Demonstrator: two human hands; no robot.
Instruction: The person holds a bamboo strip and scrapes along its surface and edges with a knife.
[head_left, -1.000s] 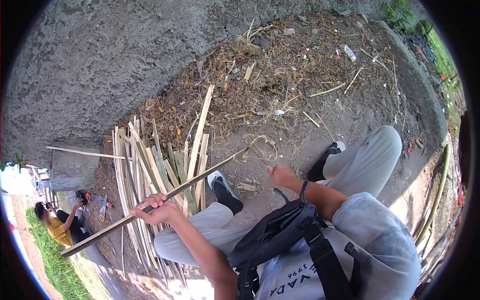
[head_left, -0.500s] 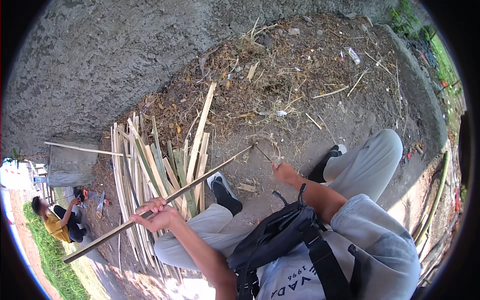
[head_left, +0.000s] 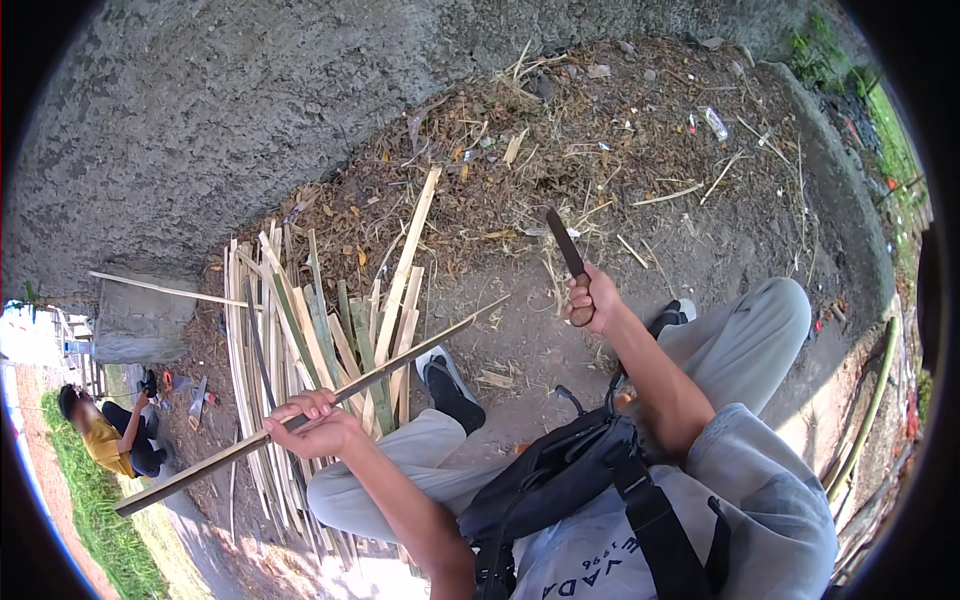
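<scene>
My left hand (head_left: 315, 425) is closed around a long bamboo strip (head_left: 400, 358), which slants from the lower left up to a pale, pointed far end. My right hand (head_left: 597, 298) grips the wooden handle of a knife (head_left: 566, 245). Its dark, broad blade points up and away, apart from the strip's tip. Beneath the held strip, a pile of split bamboo strips (head_left: 300, 350) lies on the ground, to the left of my left foot.
A rough grey wall (head_left: 200, 130) runs along the far left. Dry leaves and shavings (head_left: 560, 140) cover the dirt ahead, with a clear plastic bottle (head_left: 715, 124) among them. Another person (head_left: 115, 435) squats at far left. A green pole (head_left: 865, 410) lies at right.
My right hand has lifted the knife up and away from the strip's far end, with the blade swung upward. My left hand holds the strip in nearly the same place.
</scene>
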